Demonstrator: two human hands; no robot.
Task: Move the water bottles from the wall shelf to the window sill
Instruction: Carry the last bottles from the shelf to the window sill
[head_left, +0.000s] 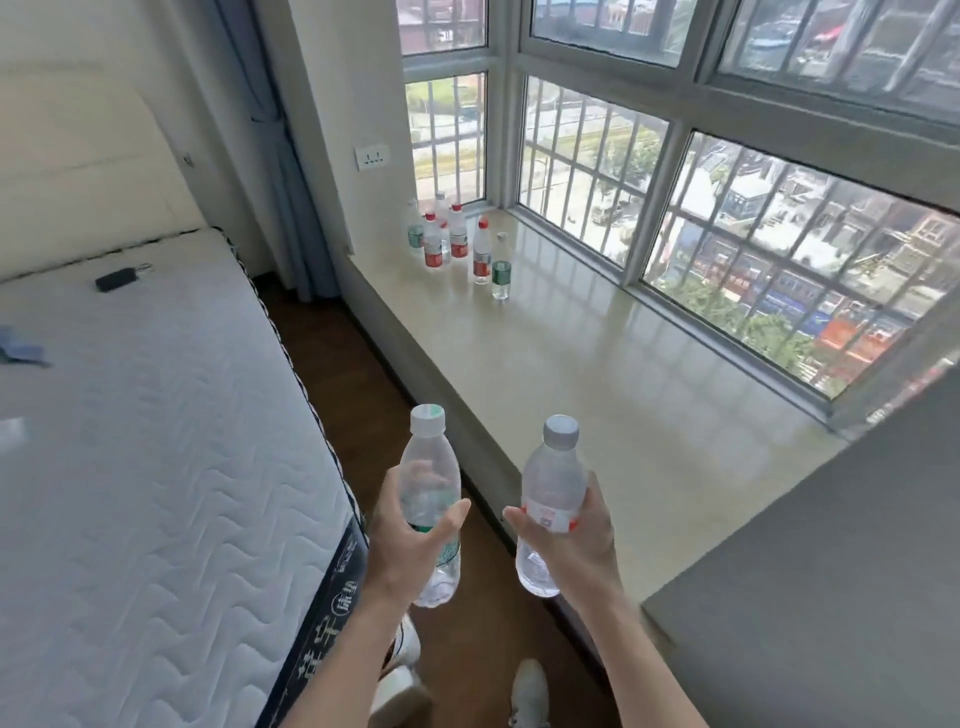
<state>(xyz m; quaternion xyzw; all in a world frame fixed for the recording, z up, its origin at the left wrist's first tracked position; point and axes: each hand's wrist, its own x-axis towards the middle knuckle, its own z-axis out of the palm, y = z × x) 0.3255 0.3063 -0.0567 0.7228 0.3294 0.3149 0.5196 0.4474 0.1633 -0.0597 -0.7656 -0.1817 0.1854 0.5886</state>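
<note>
My left hand (410, 540) grips a clear water bottle with a green label and white cap (430, 467), held upright over the floor. In my right hand (569, 535) is a second clear bottle with a red-and-white label and grey cap (551, 483), also upright, beside the near edge of the window sill (597, 374). Several water bottles (457, 244) with red or green labels stand grouped at the sill's far left corner. The wall shelf is out of view.
A bare white mattress (156, 441) fills the left, with a dark key fob (117, 279) on it. A narrow strip of brown floor (343, 364) runs between bed and sill. Barred windows (727, 208) back the sill. A grey wall (831, 597) rises at the right.
</note>
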